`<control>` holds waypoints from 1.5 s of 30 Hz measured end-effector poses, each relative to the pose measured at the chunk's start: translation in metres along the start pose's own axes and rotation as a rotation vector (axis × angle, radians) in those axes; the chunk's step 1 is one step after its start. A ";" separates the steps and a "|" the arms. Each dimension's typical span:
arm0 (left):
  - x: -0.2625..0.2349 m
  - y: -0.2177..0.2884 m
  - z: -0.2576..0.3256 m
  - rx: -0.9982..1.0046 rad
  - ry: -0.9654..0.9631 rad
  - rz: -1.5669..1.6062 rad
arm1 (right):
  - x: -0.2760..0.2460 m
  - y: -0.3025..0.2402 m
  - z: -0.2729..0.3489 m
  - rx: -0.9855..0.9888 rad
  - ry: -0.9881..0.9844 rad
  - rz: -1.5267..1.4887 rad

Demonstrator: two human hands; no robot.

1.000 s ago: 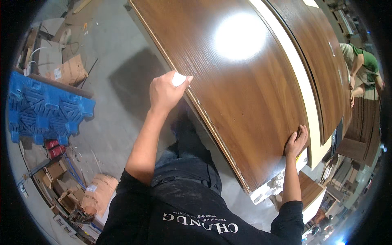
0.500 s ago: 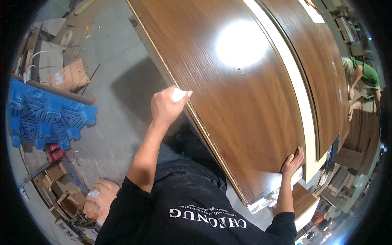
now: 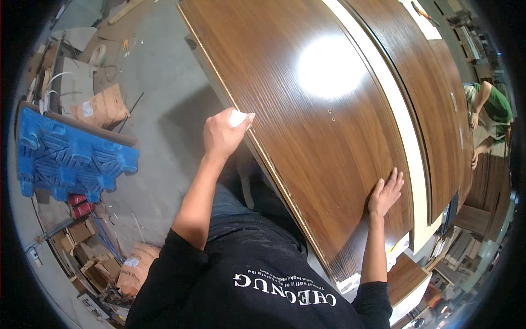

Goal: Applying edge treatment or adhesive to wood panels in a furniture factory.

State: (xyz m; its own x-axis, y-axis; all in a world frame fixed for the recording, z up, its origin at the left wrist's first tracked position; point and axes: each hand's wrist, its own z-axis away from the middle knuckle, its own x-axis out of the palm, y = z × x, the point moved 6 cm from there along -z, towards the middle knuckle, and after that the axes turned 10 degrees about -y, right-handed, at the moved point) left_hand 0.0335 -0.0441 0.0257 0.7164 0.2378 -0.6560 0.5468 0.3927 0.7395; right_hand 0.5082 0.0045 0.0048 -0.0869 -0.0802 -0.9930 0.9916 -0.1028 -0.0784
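Observation:
A large brown wood-grain panel point(image 3: 307, 142) lies before me, with a bright light reflected on it and a pair of small holes near its middle. At its near left edge, my left hand point(image 3: 223, 131) is closed round a white wad point(image 3: 236, 118), which looks like cloth or paper; the thumb presses along the panel's edge. My right hand point(image 3: 386, 193) rests flat on the panel's right part, fingers spread and holding nothing. Beyond a pale strip point(image 3: 402, 115) lies a second brown panel point(image 3: 416, 93).
A blue plastic pallet point(image 3: 71, 156) and brown paper sacks point(image 3: 104, 107) stand on the floor at left. Cardboard scraps point(image 3: 90, 257) lie lower left. Orange-handled pliers point(image 3: 423, 12) rest at the far end. A co-worker in a green shirt point(image 3: 497, 112) bends over at far right.
My right hand has slid from the panel's right end farther onto its surface, its fingers spreading. My left hand stays at the edge with the white wad. The view has shifted slightly.

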 end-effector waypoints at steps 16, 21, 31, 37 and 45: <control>-0.029 -0.024 -0.067 0.000 0.027 0.022 | 0.013 -0.232 -0.039 -0.452 -0.092 0.005; -0.043 -0.029 -0.087 -0.026 0.023 0.005 | 0.015 -0.278 -0.052 -0.438 -0.105 -0.025; -0.066 -0.046 -0.136 -0.069 0.003 -0.004 | 0.009 -0.291 -0.055 -0.352 -0.080 -0.098; -0.079 -0.057 -0.166 -0.080 -0.030 0.018 | 0.004 -0.288 -0.059 -0.264 -0.022 -0.182; -0.093 -0.066 -0.194 -0.139 -0.109 0.095 | 0.005 -0.283 -0.059 -0.243 -0.019 -0.177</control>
State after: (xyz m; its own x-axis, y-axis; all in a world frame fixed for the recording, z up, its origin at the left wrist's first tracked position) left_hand -0.1537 0.0806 0.0085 0.8085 0.1848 -0.5587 0.4153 0.4935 0.7642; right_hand 0.2329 0.0917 0.0169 -0.2602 -0.1014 -0.9602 0.9545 0.1229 -0.2717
